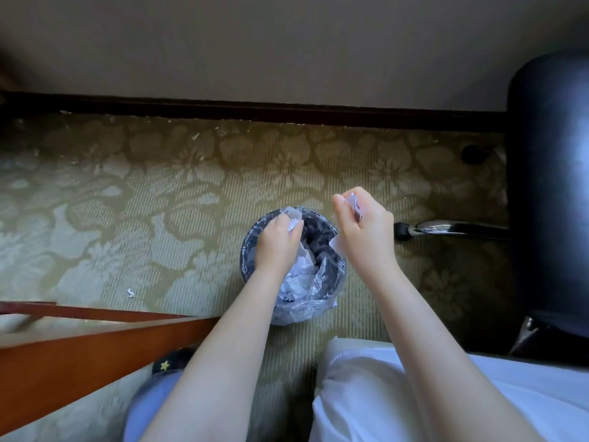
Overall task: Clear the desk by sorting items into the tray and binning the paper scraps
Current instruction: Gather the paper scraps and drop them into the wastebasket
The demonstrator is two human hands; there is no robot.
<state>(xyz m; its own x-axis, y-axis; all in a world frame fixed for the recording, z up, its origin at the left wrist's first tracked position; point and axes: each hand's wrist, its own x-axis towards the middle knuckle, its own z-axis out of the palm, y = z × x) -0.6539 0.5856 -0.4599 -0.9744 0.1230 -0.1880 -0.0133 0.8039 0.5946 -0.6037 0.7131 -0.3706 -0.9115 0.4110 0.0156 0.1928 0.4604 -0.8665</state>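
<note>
1. We see the left hand (275, 247) with its fingers curled round a bunch of white scraps (294, 215), gripping them right over the mouth of the bin (247, 253).
2. The right hand (366, 228) is likewise closed, pinching torn paper pieces (353, 202) between thumb and fingers; one flat piece sticks out below the palm. This hand hangs above the bin's right rim, apart from the left hand.
3. The bin is round and dark, lined with a clear plastic liner (331, 282) that folds over its rim. Inside we see crumpled paper (299, 275), white and heaped toward the near side.
4. The bin stands on a patterned carpet (159, 202), between our two forearms.
5. One stray scrap (130, 292) lies on the carpet, well left of the bin.
6. The wooden edge of the worktop (63, 355) crosses the lower left corner.
7. A black chair (548, 186) stands at the right, one chrome leg (446, 226) reaching toward the bin.
8. A dark skirting board (255, 111) runs along the wall beyond.
</note>
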